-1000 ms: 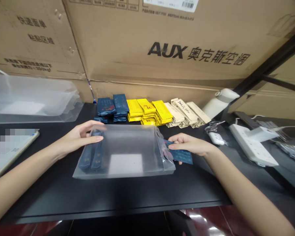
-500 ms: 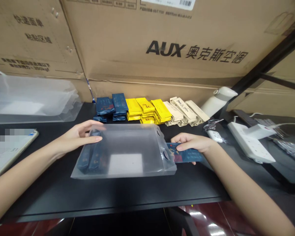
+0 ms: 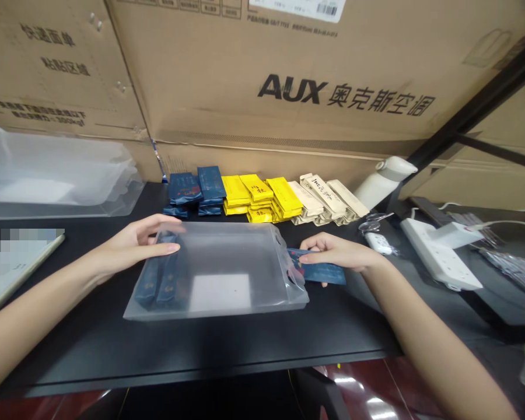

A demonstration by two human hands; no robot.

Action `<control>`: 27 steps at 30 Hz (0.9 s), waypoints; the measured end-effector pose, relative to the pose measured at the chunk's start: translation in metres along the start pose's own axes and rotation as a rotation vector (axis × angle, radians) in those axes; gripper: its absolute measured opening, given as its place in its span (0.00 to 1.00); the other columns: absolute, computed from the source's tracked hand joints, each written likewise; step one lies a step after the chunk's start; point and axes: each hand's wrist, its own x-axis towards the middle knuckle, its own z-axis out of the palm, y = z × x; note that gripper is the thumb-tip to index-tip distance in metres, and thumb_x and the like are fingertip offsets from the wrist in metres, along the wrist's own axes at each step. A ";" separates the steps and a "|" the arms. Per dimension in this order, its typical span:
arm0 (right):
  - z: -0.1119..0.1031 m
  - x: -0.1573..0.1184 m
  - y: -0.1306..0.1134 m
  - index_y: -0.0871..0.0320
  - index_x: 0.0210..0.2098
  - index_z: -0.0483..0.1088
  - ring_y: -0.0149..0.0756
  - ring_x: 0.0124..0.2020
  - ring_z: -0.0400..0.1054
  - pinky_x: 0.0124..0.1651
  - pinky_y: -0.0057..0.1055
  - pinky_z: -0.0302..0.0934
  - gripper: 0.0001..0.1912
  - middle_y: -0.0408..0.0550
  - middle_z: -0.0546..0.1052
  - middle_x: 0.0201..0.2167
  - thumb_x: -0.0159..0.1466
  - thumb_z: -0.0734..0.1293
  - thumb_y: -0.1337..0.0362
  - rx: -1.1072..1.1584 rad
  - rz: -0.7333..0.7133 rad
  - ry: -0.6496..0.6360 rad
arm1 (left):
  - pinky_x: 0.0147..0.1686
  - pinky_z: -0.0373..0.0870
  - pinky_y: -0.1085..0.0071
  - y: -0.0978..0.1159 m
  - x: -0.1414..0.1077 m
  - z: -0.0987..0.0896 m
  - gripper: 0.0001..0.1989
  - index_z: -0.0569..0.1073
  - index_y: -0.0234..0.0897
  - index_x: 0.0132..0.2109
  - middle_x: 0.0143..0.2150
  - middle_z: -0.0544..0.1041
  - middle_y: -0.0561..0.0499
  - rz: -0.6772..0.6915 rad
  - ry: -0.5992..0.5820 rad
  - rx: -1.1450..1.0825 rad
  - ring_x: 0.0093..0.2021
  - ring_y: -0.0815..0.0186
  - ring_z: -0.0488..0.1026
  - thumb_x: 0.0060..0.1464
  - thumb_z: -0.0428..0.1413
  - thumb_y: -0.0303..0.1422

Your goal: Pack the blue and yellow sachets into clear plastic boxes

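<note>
A frosted clear plastic bag (image 3: 227, 256) lies flat on the black table, its cut-out handles facing right. Inside its left end, dark blue packets (image 3: 157, 280) show through the plastic. My left hand (image 3: 151, 245) grips the bag's upper left edge, thumb on top and fingers behind. My right hand (image 3: 332, 254) is closed on another dark blue packet (image 3: 326, 273), whose left end sits at the bag's mouth. Whether that end is within the opening is partly hidden by the plastic. Behind the bag stand stacks of blue packets (image 3: 211, 184), yellow packets (image 3: 284, 195) and cream packets (image 3: 326, 195).
A pile of clear plastic bags (image 3: 56, 175) lies at the back left, with a tablet-like device (image 3: 21, 268) in front. A white bottle (image 3: 385, 181) leans at the back right, near a white power strip (image 3: 441, 256). Large cardboard boxes (image 3: 289, 46) form the backdrop.
My right hand has moved slightly left with the blue packet, and the bag's mouth has crumpled around the packet's end. The left hand keeps its grip.
</note>
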 end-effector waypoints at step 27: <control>0.007 0.002 -0.001 0.62 0.26 0.72 0.21 0.15 0.61 0.19 0.19 0.54 0.13 0.36 0.72 0.16 0.56 0.74 0.58 -0.077 -0.116 0.079 | 0.53 0.72 0.61 -0.002 -0.001 -0.001 0.27 0.72 0.46 0.49 0.53 0.78 0.50 -0.038 -0.021 0.003 0.55 0.53 0.73 0.41 0.67 0.46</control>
